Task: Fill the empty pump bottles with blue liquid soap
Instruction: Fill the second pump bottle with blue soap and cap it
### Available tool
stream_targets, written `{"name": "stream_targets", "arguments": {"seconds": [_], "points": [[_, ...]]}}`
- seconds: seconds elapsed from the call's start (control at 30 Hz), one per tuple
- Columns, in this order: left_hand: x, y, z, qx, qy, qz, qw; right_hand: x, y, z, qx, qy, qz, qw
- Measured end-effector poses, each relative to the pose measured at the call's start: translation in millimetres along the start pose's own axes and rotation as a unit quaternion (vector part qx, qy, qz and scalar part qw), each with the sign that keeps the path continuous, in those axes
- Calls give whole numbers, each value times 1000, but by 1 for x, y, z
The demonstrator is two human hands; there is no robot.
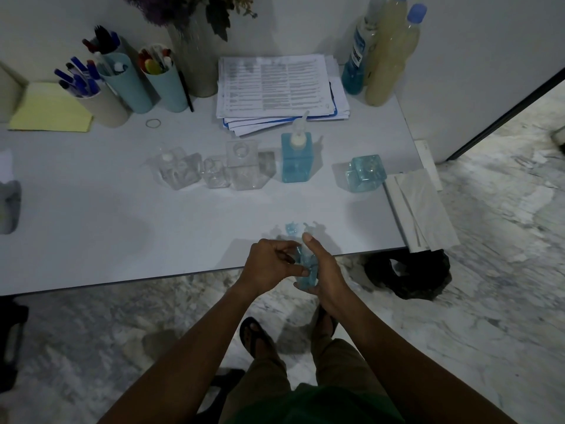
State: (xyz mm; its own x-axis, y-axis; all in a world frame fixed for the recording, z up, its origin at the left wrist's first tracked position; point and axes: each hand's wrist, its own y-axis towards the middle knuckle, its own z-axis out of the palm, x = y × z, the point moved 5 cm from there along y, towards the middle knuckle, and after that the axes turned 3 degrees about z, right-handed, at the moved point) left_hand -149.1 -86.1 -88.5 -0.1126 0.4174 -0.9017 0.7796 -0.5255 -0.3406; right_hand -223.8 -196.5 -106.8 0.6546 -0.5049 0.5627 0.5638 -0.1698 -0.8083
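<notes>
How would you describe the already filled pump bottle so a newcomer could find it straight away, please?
Start at the stack of printed papers at the back of the white table. Just in front stands a square bottle. It alone is full of blue liquid with a white pump fitted; the bottles to its left are clear.

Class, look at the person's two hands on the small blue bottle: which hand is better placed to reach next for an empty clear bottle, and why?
Probably the left hand. The clear bottles stand on the table's left side, while the right hand wraps the small blue bottle in a fuller grip and can hold it alone.
</notes>
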Motion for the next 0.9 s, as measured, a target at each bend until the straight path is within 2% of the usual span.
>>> {"name": "stream_targets", "arguments": {"seconds": [0.23, 0.33, 0.43, 0.5, 0.6, 0.7, 0.9], "points": [[-30, 23, 2, 31, -93, 30, 995, 51, -4, -30, 2, -77, -153, 985], [-46, 42, 5, 32, -69, 50, 996, 77, 4, -46, -10, -105, -194, 975], [-56, 61, 8, 16, -53, 59, 997, 100, 14, -59, 15, -97, -216, 971], [-63, 71, 12, 2, -30, 75, 997, 118, 20, -66, 18, -148, -255, 955], [-66, 86, 16, -45, 0, 84, 995, 146, 27, -73, -15, -283, -321, 904], [-64, 101, 20, -102, 22, 66, 992, 174, 39, -79, -107, -475, -363, 794], [-59, 128, 29, -198, 43, 36, 979, 215, 62, -66, -123, -619, -410, 658]]}}
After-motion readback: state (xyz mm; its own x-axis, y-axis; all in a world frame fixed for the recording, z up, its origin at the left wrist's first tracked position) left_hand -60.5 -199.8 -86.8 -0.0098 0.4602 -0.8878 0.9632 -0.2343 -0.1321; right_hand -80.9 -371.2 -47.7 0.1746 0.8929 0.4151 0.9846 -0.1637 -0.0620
